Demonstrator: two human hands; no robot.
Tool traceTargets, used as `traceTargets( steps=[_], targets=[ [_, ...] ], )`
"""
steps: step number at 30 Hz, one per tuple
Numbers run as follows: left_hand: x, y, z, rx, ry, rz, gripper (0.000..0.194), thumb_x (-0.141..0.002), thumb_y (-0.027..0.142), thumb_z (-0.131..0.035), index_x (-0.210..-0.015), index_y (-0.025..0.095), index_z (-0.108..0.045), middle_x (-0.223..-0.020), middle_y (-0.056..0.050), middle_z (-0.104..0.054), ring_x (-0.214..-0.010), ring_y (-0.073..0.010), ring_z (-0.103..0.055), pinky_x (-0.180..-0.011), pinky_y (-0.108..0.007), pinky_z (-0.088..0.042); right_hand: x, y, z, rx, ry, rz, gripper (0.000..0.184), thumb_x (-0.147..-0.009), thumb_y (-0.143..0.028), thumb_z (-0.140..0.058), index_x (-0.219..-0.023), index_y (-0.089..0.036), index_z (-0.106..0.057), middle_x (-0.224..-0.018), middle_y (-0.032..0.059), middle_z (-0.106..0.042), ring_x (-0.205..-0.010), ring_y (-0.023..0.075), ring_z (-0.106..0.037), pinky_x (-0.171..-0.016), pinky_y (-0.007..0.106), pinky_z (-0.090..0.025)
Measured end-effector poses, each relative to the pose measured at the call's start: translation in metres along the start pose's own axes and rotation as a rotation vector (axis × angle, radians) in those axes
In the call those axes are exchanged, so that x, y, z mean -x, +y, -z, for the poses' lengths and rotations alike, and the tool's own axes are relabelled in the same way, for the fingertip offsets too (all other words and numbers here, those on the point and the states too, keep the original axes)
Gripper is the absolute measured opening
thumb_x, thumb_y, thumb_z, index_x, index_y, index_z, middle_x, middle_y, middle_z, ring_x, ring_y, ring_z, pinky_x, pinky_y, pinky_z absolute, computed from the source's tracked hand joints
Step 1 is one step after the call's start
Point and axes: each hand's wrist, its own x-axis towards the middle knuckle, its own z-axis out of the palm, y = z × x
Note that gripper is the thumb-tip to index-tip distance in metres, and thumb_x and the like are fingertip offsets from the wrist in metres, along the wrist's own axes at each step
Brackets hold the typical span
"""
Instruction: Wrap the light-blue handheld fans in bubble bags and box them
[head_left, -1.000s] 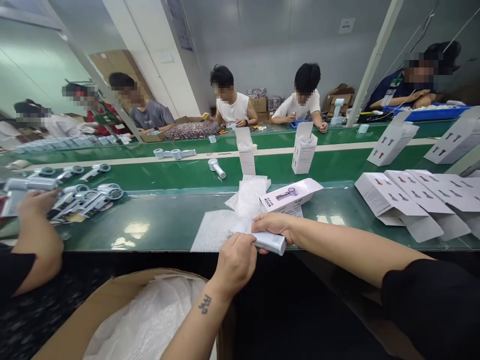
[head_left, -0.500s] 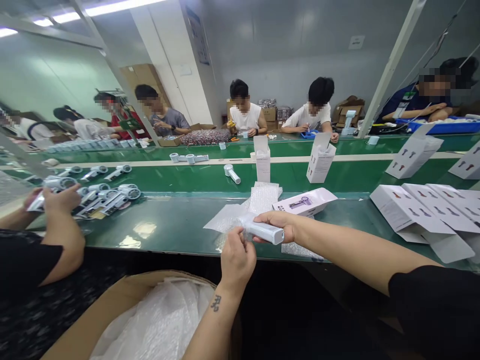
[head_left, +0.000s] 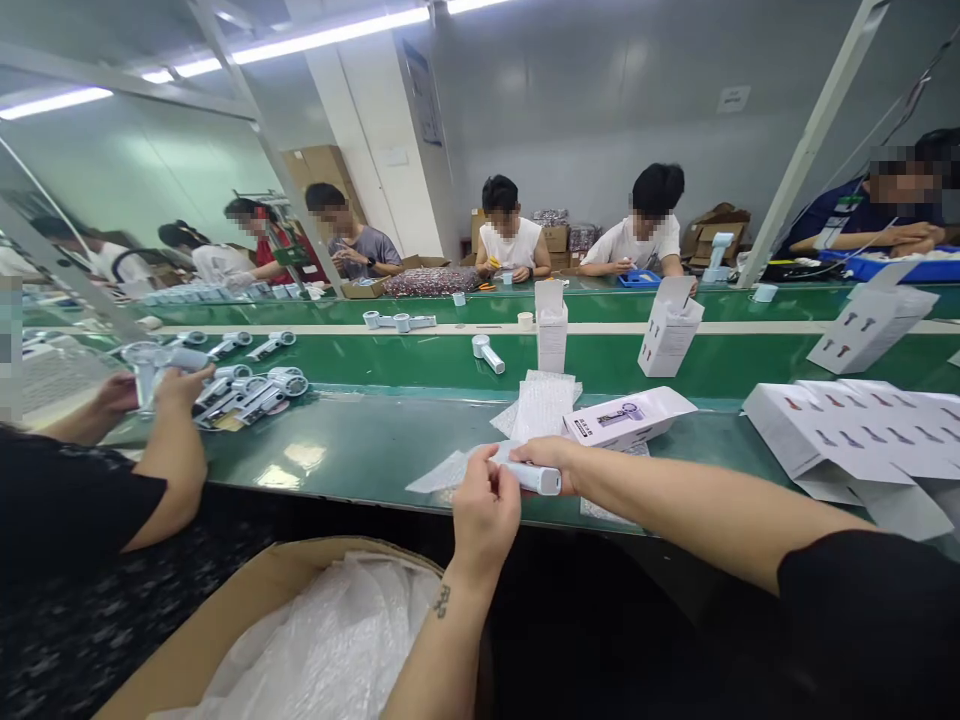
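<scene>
Over bench's near edge | right grip clasps handle | left grip curled, hold unclear | wrap now gathered in, apparently snugger

The worktop is glossy green, reflecting light at the lower left of the frame. On it, at mid-left, lies a cluster of pale-blue handheld fans. Near the frame's centre are bubble-wrap sheets, with a printed box partly over them. Flapped white cartons lie at the right. Behind, a green strip carries upright open boxes and a single fan.
</scene>
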Motion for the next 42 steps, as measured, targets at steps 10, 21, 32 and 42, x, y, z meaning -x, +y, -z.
traceTargets(
  steps=[10, 21, 32, 42],
  targets=[
    [-0.088, 0.055, 0.031, 0.366, 0.028, 0.263, 0.036, -0.060, 0.017, -0.057, -0.095, 0.018, -0.048, -0.044, 0.011, -0.050, -0.034, -0.0100, -0.046, -0.033, -0.016, -0.033, 0.004, -0.165, 0.002, 0.603, -0.041, 0.048, 0.007, -0.070, -0.003, -0.066, -0.067, -0.008, -0.061, -0.054, 0.0071, -0.064, -0.046, 0.0177, -0.065, -0.040, 0.025, -0.054],
    [-0.122, 0.083, 0.040, -0.020, -0.489, -0.181, 0.108, -0.040, 0.038, -0.087, -0.135, 0.019, -0.042, -0.129, -0.013, -0.050, -0.101, -0.0267, -0.058, -0.064, -0.027, -0.052, 0.065, -0.165, 0.012, 0.397, -0.221, 0.436, 0.011, -0.081, -0.009, -0.060, -0.071, -0.012, -0.056, -0.058, -0.0003, -0.060, -0.056, 0.0106, -0.064, -0.057, 0.023, -0.058],
    [-0.084, 0.077, -0.051, 0.300, -0.293, 0.165, 0.036, -0.057, 0.041, -0.079, -0.080, 0.015, -0.066, -0.072, -0.001, -0.065, -0.060, -0.0151, -0.057, -0.050, -0.024, -0.048, 0.142, -0.036, 0.155, 0.875, 0.967, 0.852, 0.049, -0.075, -0.036, -0.070, -0.116, -0.012, -0.057, -0.126, 0.0198, -0.052, -0.125, 0.0377, -0.042, -0.105, 0.061, -0.032],
    [-0.081, 0.077, -0.104, 0.635, -0.375, 0.477, 0.037, -0.047, 0.025, -0.082, -0.080, 0.015, -0.067, -0.080, -0.001, -0.066, -0.061, -0.0138, -0.059, -0.042, -0.019, -0.049, 0.136, -0.005, 0.231, 1.507, 0.738, 0.864, 0.026, -0.090, -0.018, -0.043, -0.107, -0.017, -0.063, -0.104, 0.0122, -0.065, -0.099, 0.0210, -0.061, -0.089, 0.033, -0.049]
  ],
)
